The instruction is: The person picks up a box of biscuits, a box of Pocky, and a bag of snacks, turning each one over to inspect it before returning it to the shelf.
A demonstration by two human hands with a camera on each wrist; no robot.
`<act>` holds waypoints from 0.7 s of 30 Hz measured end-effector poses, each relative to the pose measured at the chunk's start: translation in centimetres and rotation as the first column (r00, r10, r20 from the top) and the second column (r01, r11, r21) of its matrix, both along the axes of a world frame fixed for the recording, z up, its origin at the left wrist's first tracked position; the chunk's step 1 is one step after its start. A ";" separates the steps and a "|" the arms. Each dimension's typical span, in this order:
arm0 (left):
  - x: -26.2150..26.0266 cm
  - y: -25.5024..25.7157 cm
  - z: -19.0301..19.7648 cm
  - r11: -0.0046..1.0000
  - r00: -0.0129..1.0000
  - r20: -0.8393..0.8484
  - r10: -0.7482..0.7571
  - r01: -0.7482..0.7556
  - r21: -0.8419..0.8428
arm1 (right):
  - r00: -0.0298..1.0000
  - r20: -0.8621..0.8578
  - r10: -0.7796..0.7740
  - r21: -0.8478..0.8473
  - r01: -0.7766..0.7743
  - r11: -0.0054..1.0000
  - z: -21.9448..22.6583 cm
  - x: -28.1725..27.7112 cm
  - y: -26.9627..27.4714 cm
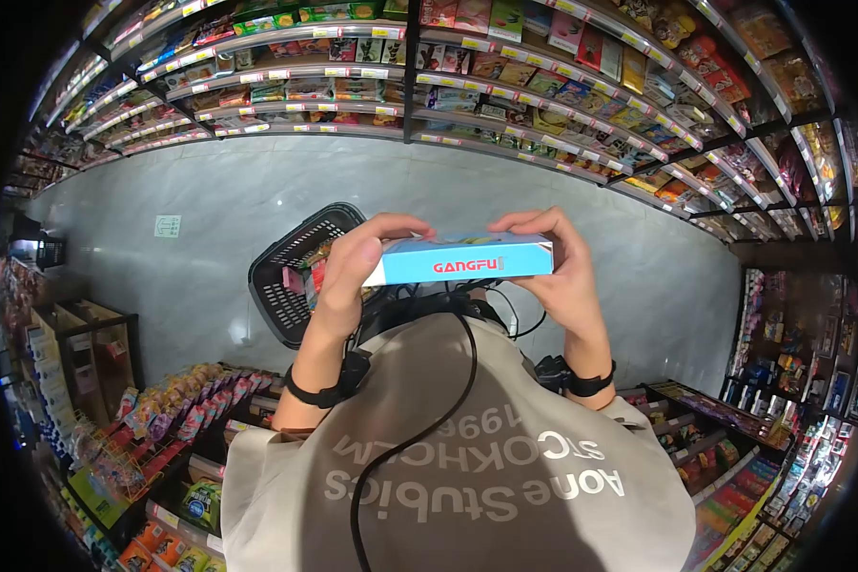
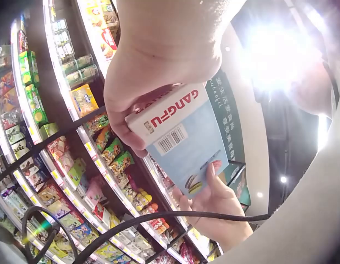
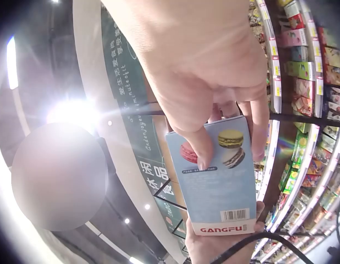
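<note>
Both hands hold a light blue box marked GANGFU [image 1: 467, 260] in front of the chest. At its left end the left hand [image 1: 353, 262] grips it, fingers curled over the far edge. The right hand [image 1: 564, 272] holds the other end, thumb on the near face. In the left wrist view the box [image 2: 189, 146] shows a barcode and a white-and-red end beside the left hand [image 2: 153, 71]. Macaron pictures on the box [image 3: 216, 181] lie by the right hand's thumb in the right wrist view, where the right hand [image 3: 214, 82] grips the opposite end.
A black basket [image 1: 269, 276] with small packages in it is on the grey floor [image 1: 448, 181], left of the hands. Long shelves of packaged goods [image 1: 534, 86] curve across the far side. More snack displays [image 1: 186, 400] stand close behind on both sides. A black cable [image 1: 391, 443] hangs over the shirt.
</note>
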State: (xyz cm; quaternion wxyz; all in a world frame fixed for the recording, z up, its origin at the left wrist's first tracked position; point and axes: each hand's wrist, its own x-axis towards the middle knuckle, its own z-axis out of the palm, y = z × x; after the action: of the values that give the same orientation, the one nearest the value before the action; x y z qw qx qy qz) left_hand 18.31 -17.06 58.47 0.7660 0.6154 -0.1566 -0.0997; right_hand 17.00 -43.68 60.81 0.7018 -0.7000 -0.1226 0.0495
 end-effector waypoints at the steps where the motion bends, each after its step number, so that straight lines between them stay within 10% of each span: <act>1: 0.0 -0.1 0.0 1.000 1.000 -0.003 0.001 -0.001 -0.002 | 1.000 -0.013 -0.003 0.004 0.003 1.000 0.1 0.0 0.0; 21: 0.0 0.6 0.0 0.997 0.999 0.012 -0.044 0.043 0.056 | 0.996 -0.084 -0.035 0.027 0.038 0.999 0.2 -0.6 0.5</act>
State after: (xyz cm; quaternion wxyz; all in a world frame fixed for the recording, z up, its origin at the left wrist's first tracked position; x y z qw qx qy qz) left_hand 18.33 -16.45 58.49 0.7451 0.6337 -0.1723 -0.1165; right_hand 16.42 -43.19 60.97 0.7172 -0.6891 -0.0809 0.0642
